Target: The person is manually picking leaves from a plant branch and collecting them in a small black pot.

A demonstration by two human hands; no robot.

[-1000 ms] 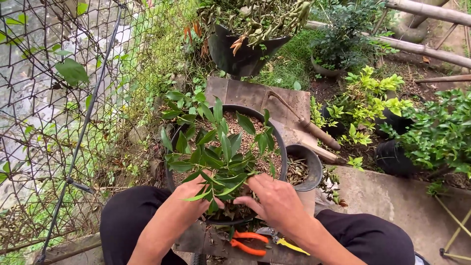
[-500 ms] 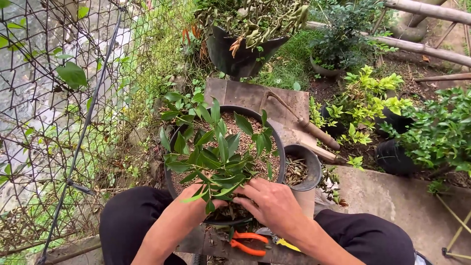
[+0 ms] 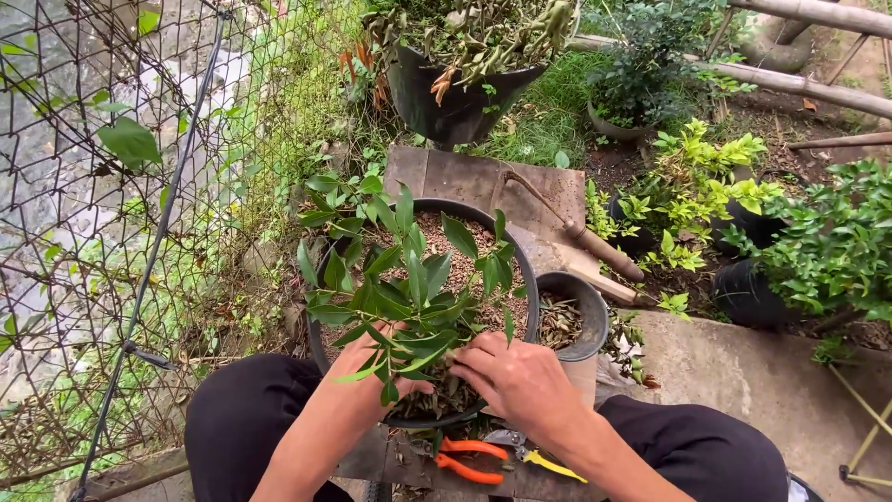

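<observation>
Now both hands sit higher in the round black soil-filled pot [image 3: 520,256] at frame centre: left hand [image 3: 372,358] and right hand [image 3: 516,376] have closed in on the base of the small green long-leaved plant [image 3: 409,297]; how far either grip is closed I cannot tell under the leaves.

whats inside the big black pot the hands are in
The big black pot holds brown gravelly potting mix and a leafy green plant. The left hand and right hand press in at the plant's base; leaves and hands hide the stem and the soil there.
</observation>
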